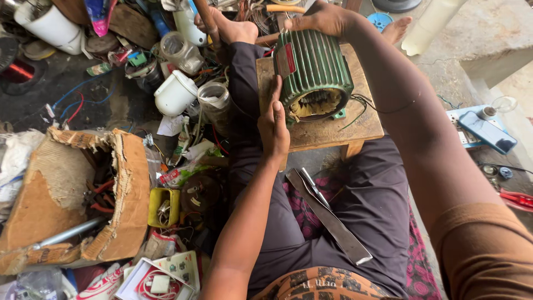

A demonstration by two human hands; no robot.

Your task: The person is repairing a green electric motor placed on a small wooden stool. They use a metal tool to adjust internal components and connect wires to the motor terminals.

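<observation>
1. Nearest the camera, one flat grey metal strip (328, 216) lies slantwise across the person's lap, with one slim screwdriver-like tool (314, 186) beside its far end.
2. At near left, one torn cardboard box (119, 189) lies open; red-handled pliers and one metal rod show inside it.
3. Right of the box sits one small yellow tub (162, 206), and nearer, one open white carton (161, 278) holding a white charger and cable.
4. Farther off in the clutter stand one white lidded plastic jug (175, 93) and two clear jars beside it.
5. One left hand (273, 125) reaches up from the lap, forearm straight, fingers extended flat and pressed against the left side of the motor, not curled round it.
6. One green ribbed motor housing (313, 69), copper windings visible in its open near end, lies on its side on one small wooden stool (327, 130); a red and silver rectangular plate sits on its left flank.
7. One right hand (322, 19) comes over from the right, arm bent, fingers curled over the motor's far end, gripping it.
8. At far right lies one blue phone (488, 132).
</observation>
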